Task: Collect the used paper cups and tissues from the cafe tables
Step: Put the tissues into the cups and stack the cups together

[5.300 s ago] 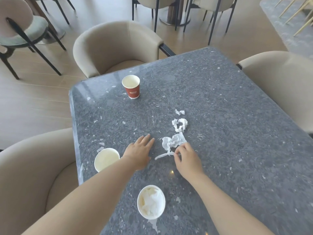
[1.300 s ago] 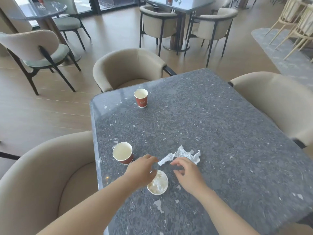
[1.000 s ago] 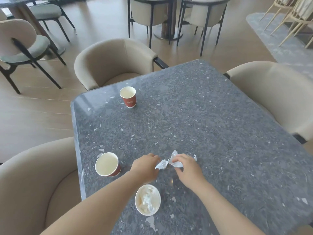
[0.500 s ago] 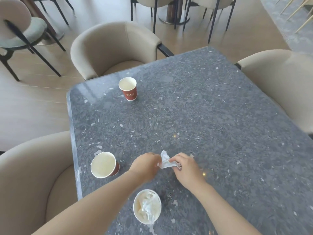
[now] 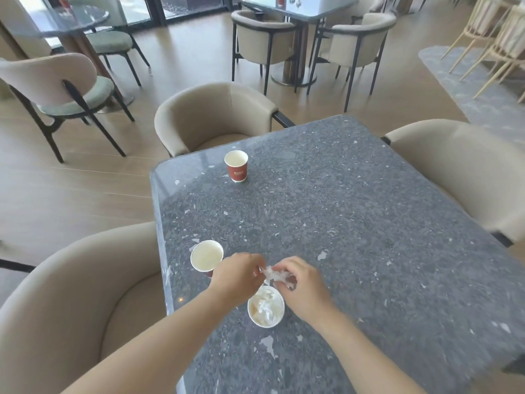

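Starting at the left, a beige armchair sat beside the dark speckled table. Near the table's left edge stood an empty red paper cup, open and upright. Farther back stood another red paper cup, well apart from the hands.

Next came the left hand. Its fingers were curled in and pinched one end of a crumpled white tissue. The right hand pinched the other end, so both hands held the tissue together, up off the table. Just below them stood a third paper cup, and it already had scrunched tissue inside. The held tissue was right above that cup's far rim.

The step looked like stuffing this tissue into the cup. To do it well, the hands should probably squash the tissue into a small ball first. Then one hand could push it straight down into the middle, gently, so the light cup did not tip. No loose bits should hang over the rim. The two empty cups were not yet picked up.
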`<state>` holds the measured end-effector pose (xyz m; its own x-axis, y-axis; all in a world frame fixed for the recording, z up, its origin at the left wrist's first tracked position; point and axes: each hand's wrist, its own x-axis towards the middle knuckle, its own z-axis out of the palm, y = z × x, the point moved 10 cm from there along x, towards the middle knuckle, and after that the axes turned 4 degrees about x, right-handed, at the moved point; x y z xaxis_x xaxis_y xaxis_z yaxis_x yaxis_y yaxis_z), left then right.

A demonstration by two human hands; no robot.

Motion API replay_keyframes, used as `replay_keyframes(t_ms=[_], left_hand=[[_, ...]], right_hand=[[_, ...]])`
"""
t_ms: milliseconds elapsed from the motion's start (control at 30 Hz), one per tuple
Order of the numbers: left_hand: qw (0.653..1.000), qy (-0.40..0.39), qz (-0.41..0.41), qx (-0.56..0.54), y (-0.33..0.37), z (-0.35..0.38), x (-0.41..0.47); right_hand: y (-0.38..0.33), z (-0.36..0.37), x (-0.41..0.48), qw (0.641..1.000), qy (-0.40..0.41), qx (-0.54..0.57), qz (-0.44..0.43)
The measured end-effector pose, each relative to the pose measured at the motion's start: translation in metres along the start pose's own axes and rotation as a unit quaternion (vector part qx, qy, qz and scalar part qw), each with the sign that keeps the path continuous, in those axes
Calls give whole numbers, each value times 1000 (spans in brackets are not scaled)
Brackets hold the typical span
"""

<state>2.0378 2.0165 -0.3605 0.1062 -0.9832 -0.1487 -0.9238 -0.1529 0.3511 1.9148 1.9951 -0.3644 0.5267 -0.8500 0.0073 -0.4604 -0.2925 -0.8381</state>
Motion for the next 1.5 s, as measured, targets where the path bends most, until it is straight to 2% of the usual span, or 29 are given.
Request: replay_keyframes(t_ms=[133, 267, 367, 500, 633, 767, 933, 1200, 1300, 1500], left_hand=[[999, 14, -47, -24, -14, -6, -26], [994, -10, -76, -71, -15, 14, -48], [998, -50, -38, -4, -4, 26, -55], [996, -57, -19, 66, -4, 22, -57], [994, -65, -49, 77, -11, 24, -58], [994, -77, -57, 58, -16, 25, -56], [994, -90, 10, 55, -15, 29, -56], [964, -178, 130, 146, 1, 61, -60], [968, -159, 127, 149, 4, 61, -57], [989, -62, 93, 95, -7, 29, -44]], right_hand=[[-12, 11, -24, 999, -35, 1, 1], [-9, 25, -43, 999, -25, 4, 19], [-1, 31, -47, 998, -27, -41, 42], [1, 35, -45, 989, -47, -139, 36], [2, 31, -43, 987, -41, -145, 48], [0, 37, -46, 977, -77, -197, 0], [1, 52, -54, 949, -140, -276, -65], [8, 57, -57, 939, -178, -286, -77], [9, 52, -59, 945, -163, -272, -84], [11, 47, -49, 946, -142, -287, -53]])
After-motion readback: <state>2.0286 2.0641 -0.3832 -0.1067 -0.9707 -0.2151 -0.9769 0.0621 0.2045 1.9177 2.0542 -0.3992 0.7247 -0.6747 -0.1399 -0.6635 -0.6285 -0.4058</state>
